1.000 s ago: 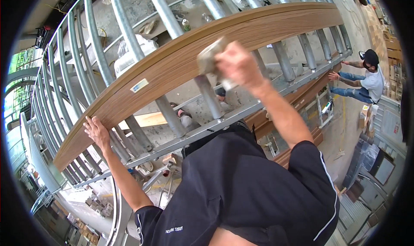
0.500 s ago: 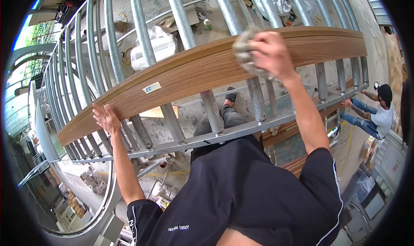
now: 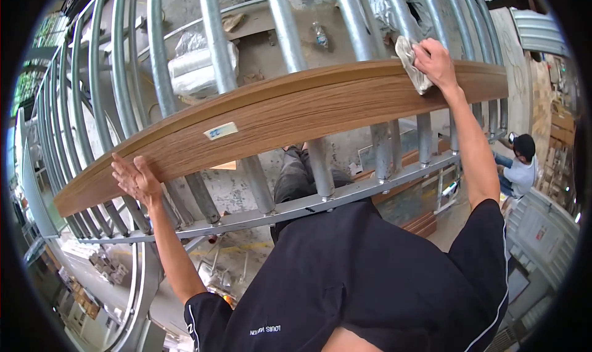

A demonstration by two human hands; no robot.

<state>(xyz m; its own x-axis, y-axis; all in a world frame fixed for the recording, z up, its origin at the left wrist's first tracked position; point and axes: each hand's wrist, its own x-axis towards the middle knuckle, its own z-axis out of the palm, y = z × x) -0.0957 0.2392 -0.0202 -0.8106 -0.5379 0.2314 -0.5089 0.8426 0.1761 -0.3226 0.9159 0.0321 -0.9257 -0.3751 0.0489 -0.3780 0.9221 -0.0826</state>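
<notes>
A long brown wood-grain board (image 3: pixel 296 108) lies across a rack of round grey metal tubes (image 3: pixel 285 28). It bears a small pale label (image 3: pixel 221 131) left of its middle. My left hand (image 3: pixel 137 178) rests flat on the board near its left end, fingers spread. Toward the right end, my right hand (image 3: pixel 436 65) is closed round a crumpled off-white rag (image 3: pixel 412 65), which touches the board's face and far edge.
A flat metal rail (image 3: pixel 296 211) runs between me and the board. Beyond the tubes lie a plastic-wrapped roll (image 3: pixel 200 68) and a clear bottle (image 3: pixel 320 36) on the floor. Another person (image 3: pixel 521 164) in a dark cap is at the right. Brown boards (image 3: pixel 419 219) lie below the rail.
My right hand has moved right along the board with the rag. My left hand stays flat near the left end. The whole view has shifted somewhat.
</notes>
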